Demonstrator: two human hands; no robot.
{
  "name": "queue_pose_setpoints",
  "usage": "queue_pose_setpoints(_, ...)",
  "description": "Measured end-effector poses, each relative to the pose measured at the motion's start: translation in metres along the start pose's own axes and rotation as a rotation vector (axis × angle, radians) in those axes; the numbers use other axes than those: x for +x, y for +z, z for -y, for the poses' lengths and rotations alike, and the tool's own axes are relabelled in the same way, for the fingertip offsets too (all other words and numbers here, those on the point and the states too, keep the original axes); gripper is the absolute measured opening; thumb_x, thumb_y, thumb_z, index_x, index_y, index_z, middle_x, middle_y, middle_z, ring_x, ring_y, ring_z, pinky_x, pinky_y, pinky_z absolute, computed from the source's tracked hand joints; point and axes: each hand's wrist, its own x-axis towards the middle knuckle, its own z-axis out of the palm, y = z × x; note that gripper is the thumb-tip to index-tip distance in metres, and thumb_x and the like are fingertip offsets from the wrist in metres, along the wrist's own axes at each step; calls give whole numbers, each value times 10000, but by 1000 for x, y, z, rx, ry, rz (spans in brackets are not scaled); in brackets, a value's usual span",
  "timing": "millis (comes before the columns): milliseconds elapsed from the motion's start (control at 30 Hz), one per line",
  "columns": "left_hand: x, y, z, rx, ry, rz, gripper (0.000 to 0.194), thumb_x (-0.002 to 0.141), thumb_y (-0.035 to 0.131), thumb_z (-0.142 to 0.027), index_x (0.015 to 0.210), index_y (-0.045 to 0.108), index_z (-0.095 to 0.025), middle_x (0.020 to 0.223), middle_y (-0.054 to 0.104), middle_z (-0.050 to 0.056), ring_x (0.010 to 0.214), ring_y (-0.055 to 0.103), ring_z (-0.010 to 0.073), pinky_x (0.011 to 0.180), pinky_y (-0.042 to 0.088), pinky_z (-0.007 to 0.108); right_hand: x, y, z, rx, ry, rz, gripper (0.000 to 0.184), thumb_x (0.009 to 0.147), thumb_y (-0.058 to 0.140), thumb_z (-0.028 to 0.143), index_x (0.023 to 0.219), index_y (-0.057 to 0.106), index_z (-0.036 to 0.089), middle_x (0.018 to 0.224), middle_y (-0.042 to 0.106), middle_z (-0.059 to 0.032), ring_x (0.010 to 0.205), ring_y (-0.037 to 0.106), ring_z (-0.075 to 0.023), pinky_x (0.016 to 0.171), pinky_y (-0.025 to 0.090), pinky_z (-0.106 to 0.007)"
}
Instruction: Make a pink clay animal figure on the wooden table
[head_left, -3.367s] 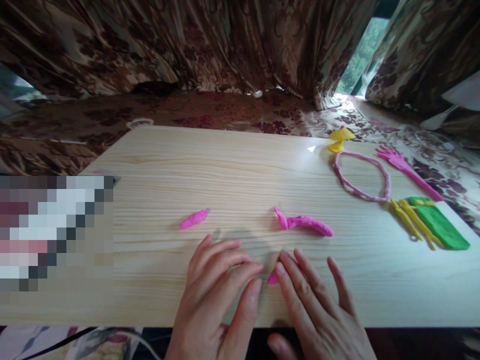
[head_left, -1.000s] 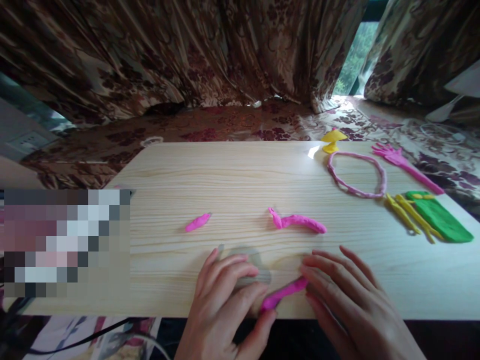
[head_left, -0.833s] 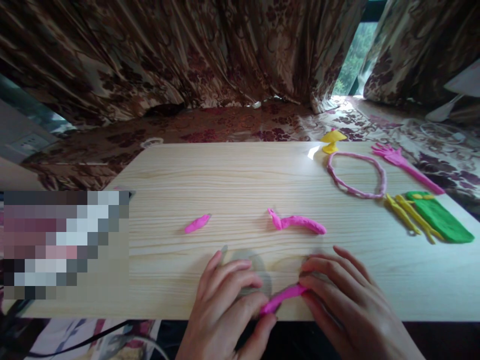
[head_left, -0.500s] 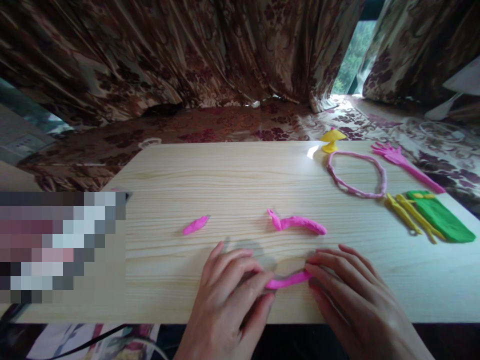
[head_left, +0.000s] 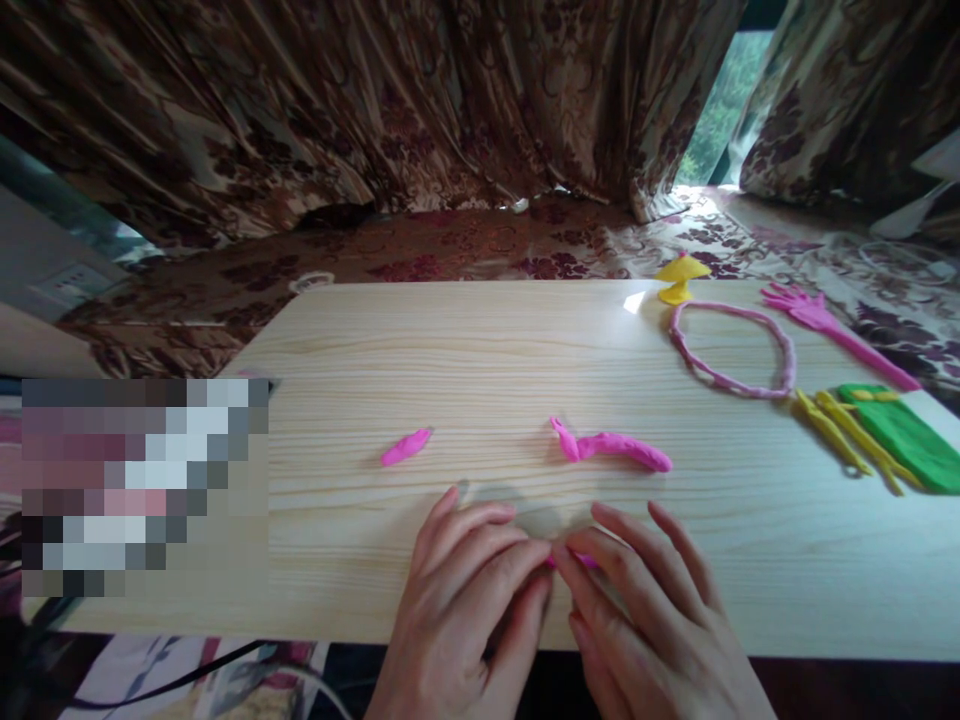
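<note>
My left hand [head_left: 469, 600] and my right hand [head_left: 641, 615] lie side by side near the front edge of the pale wooden board [head_left: 450, 330]. Both have their fingers stretched out flat, and the fingertips meet. Between them a pink clay roll [head_left: 571, 559] lies on the board. It is almost wholly covered by the fingers, and only a small bit shows. Just beyond the hands lies a longer curved pink clay roll [head_left: 615, 448]. A small pink clay piece [head_left: 406, 447] lies further left.
At the board's right are a pink clay ring [head_left: 731, 350], a yellow mushroom-like shape [head_left: 681, 277], a pink hand-shaped stick [head_left: 836, 328], yellow clay strips [head_left: 851, 448] and a green slab [head_left: 907, 442]. Patterned curtains [head_left: 420, 110] hang behind. A blurred patch [head_left: 142, 480] covers the left side.
Half a second ago the fingertips of both hands held the ends of the exposed pink roll. Now the hands have closed together and cover it. My right hand slid left.
</note>
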Motion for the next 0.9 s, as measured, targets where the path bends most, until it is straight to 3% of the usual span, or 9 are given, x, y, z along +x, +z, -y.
queue_pose_setpoints(200,-3,-4,-2,87,12,76,362,775,606,-127,1117,630,-245,1054,669,25,1138,519,234,1085,273,503,-3,-5,-7,33,-71,50,318,775,544,68,1043,678,175,999,726,-12,1092,589,-209,1080,302,-379)
queue_pose_setpoints(333,-9,-3,1,214,89,147,380,791,609,-187,1164,616,-259,1097,680,3,1189,494,234,1128,161,475,-11,-15,-17,61,-22,34,305,767,584,113,1059,658,161,1049,718,-31,1093,587,-219,1063,322,-381)
queue_pose_setpoints(600,-6,-2,-8,504,221,312,486,829,530,-314,1295,512,-174,1405,473,66,1350,294,298,1131,28,510,-25,-24,-28,51,10,48,290,769,561,98,1049,633,119,1037,706,-103,1100,563,-282,971,369,-470)
queue_pose_setpoints(767,-19,2,-15,563,281,280,425,858,483,-254,1275,518,-175,1359,529,56,1397,178,244,1132,25,525,-29,-25,-30,79,39,0,282,755,562,69,1014,637,152,996,723,-72,1064,593,-255,971,394,-442)
queue_pose_setpoints(900,-12,6,-22,533,219,292,469,848,483,-346,1274,520,-152,1380,503,63,1369,265,257,1144,19,495,-32,-25,-33,120,88,-18,287,751,560,80,1005,647,179,998,726,-49,1064,601,-235,995,387,-419)
